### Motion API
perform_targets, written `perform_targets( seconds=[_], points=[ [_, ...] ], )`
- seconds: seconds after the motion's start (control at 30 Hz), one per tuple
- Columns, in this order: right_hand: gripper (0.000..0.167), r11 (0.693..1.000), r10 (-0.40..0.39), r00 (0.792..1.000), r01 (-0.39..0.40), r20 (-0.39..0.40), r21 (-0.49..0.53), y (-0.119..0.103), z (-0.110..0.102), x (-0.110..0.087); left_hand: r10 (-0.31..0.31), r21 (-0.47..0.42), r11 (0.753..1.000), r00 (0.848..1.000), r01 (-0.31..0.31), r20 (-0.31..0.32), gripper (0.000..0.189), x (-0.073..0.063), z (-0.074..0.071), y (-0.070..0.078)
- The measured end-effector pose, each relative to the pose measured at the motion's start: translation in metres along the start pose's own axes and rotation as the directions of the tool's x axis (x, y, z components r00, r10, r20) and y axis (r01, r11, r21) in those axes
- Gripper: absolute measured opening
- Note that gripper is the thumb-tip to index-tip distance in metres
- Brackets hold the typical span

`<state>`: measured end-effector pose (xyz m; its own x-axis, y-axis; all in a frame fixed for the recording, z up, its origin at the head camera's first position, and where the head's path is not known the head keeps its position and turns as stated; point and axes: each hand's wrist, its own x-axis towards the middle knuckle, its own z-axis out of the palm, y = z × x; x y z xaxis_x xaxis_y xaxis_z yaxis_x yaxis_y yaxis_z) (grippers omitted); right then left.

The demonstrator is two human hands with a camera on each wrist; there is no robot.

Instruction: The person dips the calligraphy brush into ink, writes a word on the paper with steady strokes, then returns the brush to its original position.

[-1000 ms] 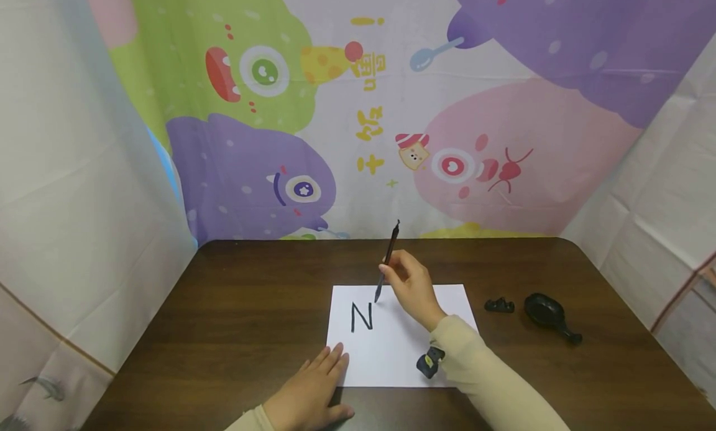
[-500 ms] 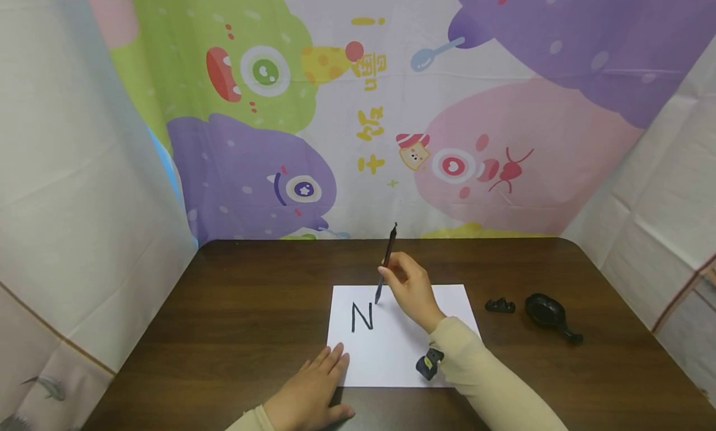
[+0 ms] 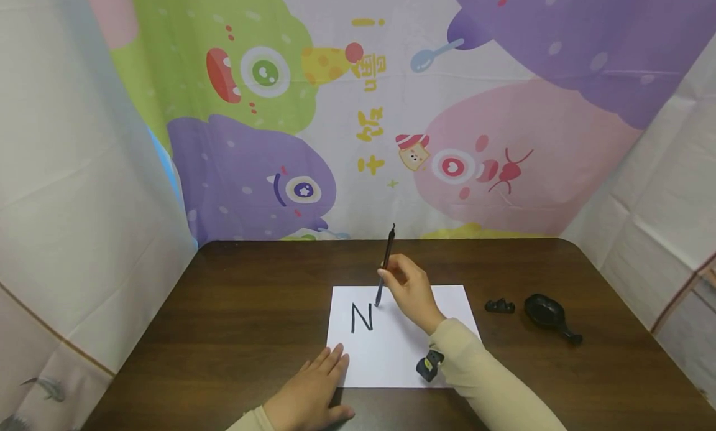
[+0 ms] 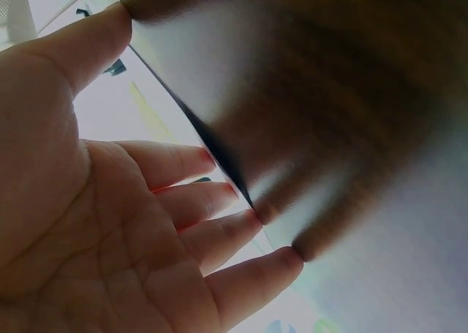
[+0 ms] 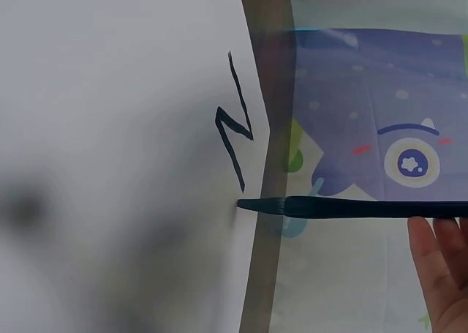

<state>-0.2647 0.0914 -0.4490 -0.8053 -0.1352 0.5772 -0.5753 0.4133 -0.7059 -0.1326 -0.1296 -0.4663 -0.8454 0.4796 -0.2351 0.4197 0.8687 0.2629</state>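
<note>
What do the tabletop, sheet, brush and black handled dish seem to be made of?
Tabletop: wood or a wood-look laminate, with dark brown grain and low sheen.
Sheet: probably paper; matte white, thin, flat, straight-edged.
Brush: dark, smooth shaft, perhaps wood or plastic; the tapered tip suggests bristles, hairs indistinct.
Black dish: smooth, hard-looking; stone, ceramic or plastic, cannot tell which.

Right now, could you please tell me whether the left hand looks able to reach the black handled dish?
Probably not directly: the right forearm lies between the left hand, resting partly on the paper, and the black handled dish.
</note>
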Motion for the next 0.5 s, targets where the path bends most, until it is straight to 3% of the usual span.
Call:
perform_targets(
  seconds=[0.5],
  points=[
    [0.014, 1.0, 0.022, 0.999, -0.022, 0.023, 0.002, -0.0007, -0.0024, -0.0024, -0.012, -0.014, 1.0, 1.0, 0.013, 0.016, 0.087, 0.0013, -0.0007, 0.0004]
  ],
)
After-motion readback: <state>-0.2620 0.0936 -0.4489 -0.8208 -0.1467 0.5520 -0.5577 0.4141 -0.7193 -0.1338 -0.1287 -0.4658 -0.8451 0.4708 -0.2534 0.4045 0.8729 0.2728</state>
